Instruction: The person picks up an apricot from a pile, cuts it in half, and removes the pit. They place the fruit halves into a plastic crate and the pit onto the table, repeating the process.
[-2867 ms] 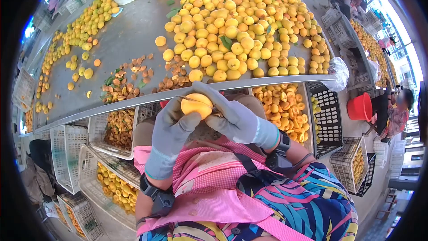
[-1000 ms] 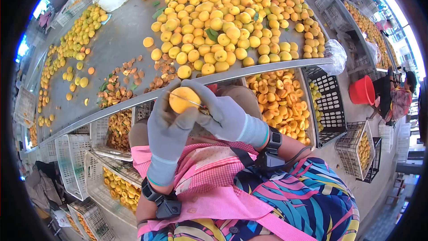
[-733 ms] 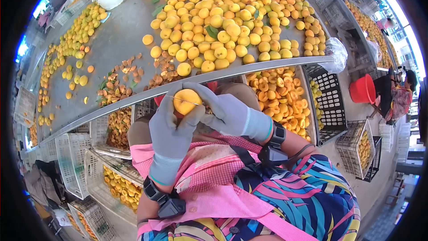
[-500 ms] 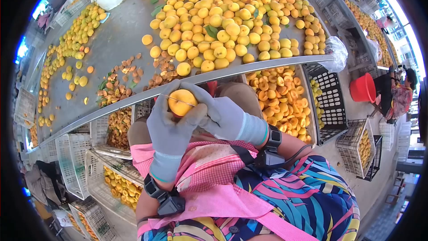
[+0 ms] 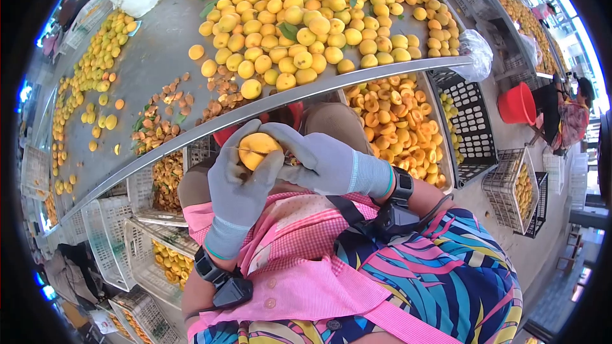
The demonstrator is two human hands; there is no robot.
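Observation:
A yellow apricot sits in my gloved left hand, gripped between thumb and fingers. A dark line like a cut runs across the fruit, and a short thin strand sticks out at its left side. My right hand, also in a grey glove, curls against the fruit's right side with its fingertips on it. A small reddish bit shows under the right fingers. Both hands are above my lap, just below the metal table edge.
Whole apricots are heaped on the metal table, with pits and scraps near its edge. A crate of halved apricots stands right of my knees. White crates stand left; a red bucket and a seated person are right.
The thin strand that stretched across the apricot's face now shows only at its left, and a dark cut line has appeared. My right hand has shifted right, and the view has turned slightly.

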